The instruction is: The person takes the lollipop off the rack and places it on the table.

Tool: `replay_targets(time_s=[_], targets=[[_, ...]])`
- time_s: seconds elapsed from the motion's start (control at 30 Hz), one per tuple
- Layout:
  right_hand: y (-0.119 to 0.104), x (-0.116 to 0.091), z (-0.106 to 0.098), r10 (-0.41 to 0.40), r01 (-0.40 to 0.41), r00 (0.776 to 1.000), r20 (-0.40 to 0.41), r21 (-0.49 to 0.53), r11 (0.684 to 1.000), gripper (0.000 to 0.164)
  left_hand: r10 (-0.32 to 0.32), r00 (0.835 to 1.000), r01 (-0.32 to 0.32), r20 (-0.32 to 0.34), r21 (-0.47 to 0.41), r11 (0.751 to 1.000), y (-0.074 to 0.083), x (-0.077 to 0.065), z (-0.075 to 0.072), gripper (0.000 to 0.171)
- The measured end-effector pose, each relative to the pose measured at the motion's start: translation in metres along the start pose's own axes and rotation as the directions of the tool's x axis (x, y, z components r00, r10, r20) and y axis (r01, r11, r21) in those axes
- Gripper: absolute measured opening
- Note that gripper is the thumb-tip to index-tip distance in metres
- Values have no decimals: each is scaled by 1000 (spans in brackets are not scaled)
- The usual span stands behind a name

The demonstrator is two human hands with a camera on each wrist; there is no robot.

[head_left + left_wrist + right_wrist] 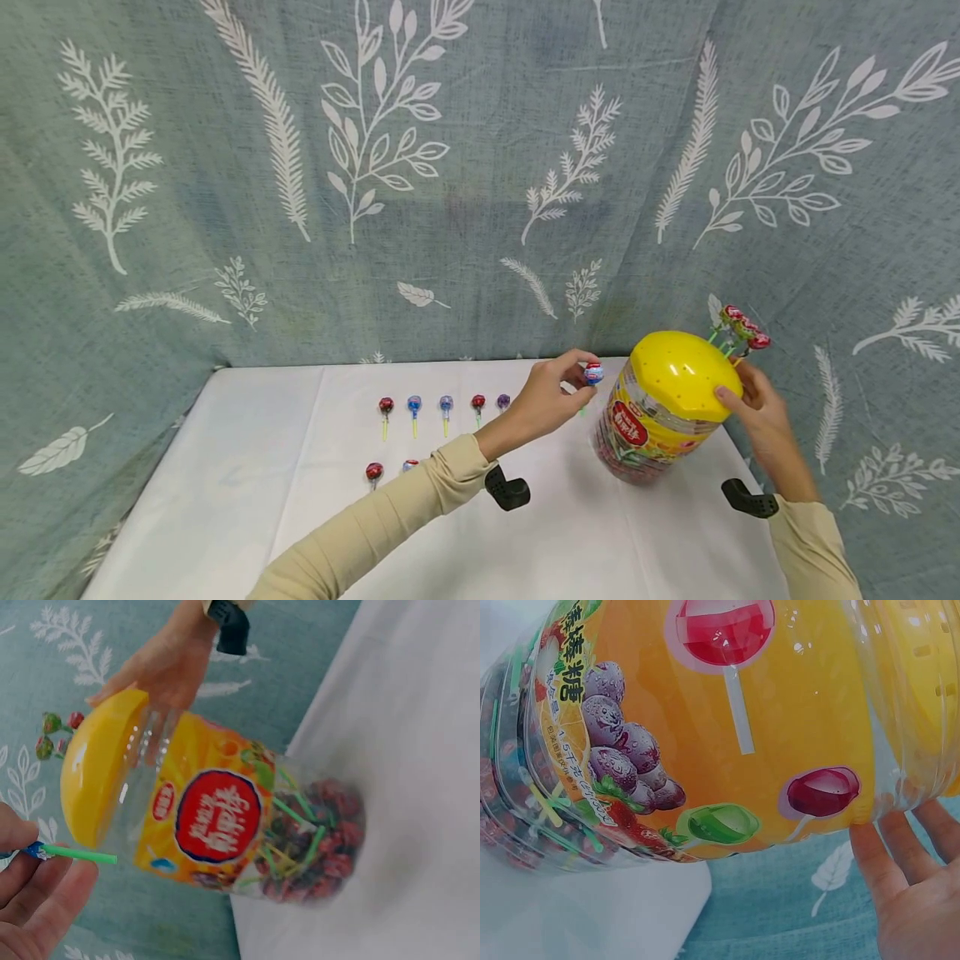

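My left hand (551,387) pinches a lollipop (593,373) with a blue-and-red wrapper, just left of the jar. In the left wrist view its green stick (79,854) points toward the jar. A large clear candy jar (652,433) with a yellow label leans on the table, lollipops visible inside its lower part. Several red-and-green lollipops (742,327) stick out from the far right side of its domed yellow lid (686,367). My right hand (765,417) grips the jar's top from the right, thumb on the lid and fingers (907,851) against the neck.
Left on the white-covered table (247,467), several lollipops (415,405) lie in a row. Nearer, a second row (374,472) is partly hidden by my left sleeve (397,517). A leaf-patterned grey-green curtain (465,183) hangs behind and at the sides.
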State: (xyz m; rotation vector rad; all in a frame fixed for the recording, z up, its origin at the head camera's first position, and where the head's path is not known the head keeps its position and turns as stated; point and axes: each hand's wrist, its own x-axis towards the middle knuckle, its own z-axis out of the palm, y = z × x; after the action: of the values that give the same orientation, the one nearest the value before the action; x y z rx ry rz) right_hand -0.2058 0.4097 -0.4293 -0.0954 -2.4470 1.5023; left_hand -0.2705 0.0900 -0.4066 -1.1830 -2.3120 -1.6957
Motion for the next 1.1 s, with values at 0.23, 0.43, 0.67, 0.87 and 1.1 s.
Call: replay_targets(time_s=[0.23, 0.43, 0.67, 0.87, 1.1], targets=[[-2, -1, 1, 3, -3, 1000, 1, 30, 1000, 64, -50, 999, 50, -13, -2, 999, -13, -17, -9, 33], [-3, -2, 1, 7, -7, 1000, 5, 64, 998, 64, -100, 995, 100, -22, -9, 995, -24, -32, -12, 34], [-2, -2, 1, 5, -5, 1000, -2, 76, 997, 64, -157, 987, 155, -41, -35, 987, -36, -53, -16, 33], [0, -2, 0, 18, -18, 1000, -6, 50, 999, 65, -209, 975, 205, -71, -68, 976, -48, -69, -24, 34], [1, -2, 0, 25, -25, 1000, 0, 51, 998, 65, -272, 950, 263, -156, -74, 962, -53, -87, -33, 35]])
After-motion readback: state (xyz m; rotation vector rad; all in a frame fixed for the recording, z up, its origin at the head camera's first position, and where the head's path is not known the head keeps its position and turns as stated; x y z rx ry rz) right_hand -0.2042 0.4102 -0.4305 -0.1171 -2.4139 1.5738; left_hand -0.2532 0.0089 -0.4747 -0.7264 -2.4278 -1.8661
